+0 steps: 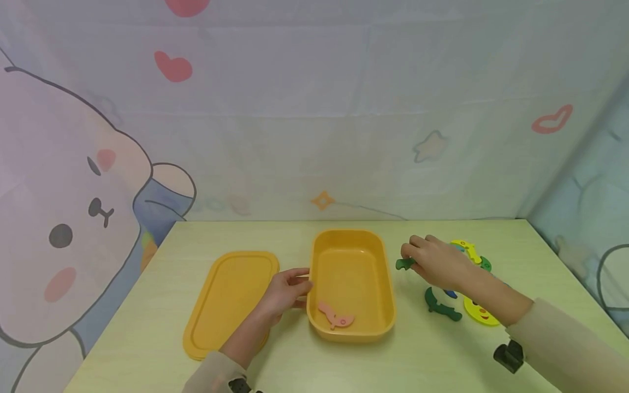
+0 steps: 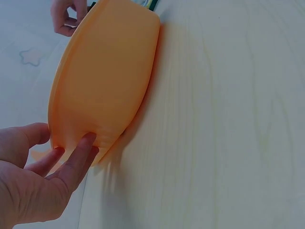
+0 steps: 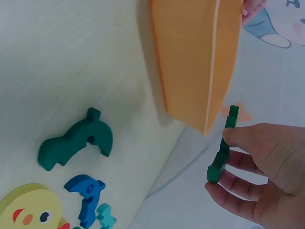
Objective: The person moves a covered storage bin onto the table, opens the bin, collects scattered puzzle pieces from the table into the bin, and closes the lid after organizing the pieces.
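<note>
1. Beige sleeves (image 1: 565, 344) lie nearest the camera.
2. Left hand (image 1: 287, 292) grips the yellow box (image 1: 354, 278) by its left wall, thumb at the rim.
3. Right hand (image 1: 439, 262) pinches a green piece (image 1: 405, 263) above the table (image 1: 408, 360), just right of the box.
4. Pink piece (image 1: 336, 321) lies inside, toward the near left corner.
5. Dark-green piece (image 1: 442, 310) rests beside a yellow face piece (image 1: 482, 314).

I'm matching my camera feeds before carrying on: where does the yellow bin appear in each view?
Head: the yellow bin sits in the lower half, just right of centre.
Left wrist: the yellow bin fills much of the upper left.
Right wrist: the yellow bin is at the top, right of centre.
Shared landmark: the right hand, visible in all three.
</note>
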Available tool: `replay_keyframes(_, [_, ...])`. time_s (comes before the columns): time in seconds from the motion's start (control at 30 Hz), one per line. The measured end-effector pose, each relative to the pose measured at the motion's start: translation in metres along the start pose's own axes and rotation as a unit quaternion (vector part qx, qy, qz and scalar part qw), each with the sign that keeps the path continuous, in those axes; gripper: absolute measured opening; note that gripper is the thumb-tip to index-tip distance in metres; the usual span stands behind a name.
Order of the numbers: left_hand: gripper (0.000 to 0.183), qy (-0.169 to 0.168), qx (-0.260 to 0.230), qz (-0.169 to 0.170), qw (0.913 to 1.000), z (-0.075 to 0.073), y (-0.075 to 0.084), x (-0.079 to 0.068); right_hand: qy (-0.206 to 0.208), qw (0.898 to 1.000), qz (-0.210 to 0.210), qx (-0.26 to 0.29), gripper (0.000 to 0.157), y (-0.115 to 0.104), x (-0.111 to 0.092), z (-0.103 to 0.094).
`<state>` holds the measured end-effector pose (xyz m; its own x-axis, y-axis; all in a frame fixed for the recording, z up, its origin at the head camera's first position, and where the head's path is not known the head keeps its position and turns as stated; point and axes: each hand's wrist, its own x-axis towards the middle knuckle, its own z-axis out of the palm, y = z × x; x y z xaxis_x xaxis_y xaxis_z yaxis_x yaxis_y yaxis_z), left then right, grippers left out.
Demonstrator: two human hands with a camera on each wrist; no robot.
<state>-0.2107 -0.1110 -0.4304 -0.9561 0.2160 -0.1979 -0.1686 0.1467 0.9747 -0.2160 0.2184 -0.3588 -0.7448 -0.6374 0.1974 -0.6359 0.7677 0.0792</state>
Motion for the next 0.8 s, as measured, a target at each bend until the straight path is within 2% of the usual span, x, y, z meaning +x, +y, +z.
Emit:
replay_keyframes(0.2, [0.044,0.001,-0.001,-0.001,1.0000,0.000,0.000,0.000,-0.017,1.000,0.007,0.002,0.016,-0.008,0.015,-0.004])
replay_keyframes(0.47, [0.045,0.006,0.005,-0.003,1.0000,-0.001,-0.002,0.003,-0.010,1.000,-0.014,-0.001,0.014,-0.022,0.031,0.001])
replay_keyframes(0.8, [0.045,0.005,0.002,-0.001,1.0000,0.000,-0.003,0.003,-0.031,0.999,-0.020,0.007,0.017,-0.038,0.041,0.009])
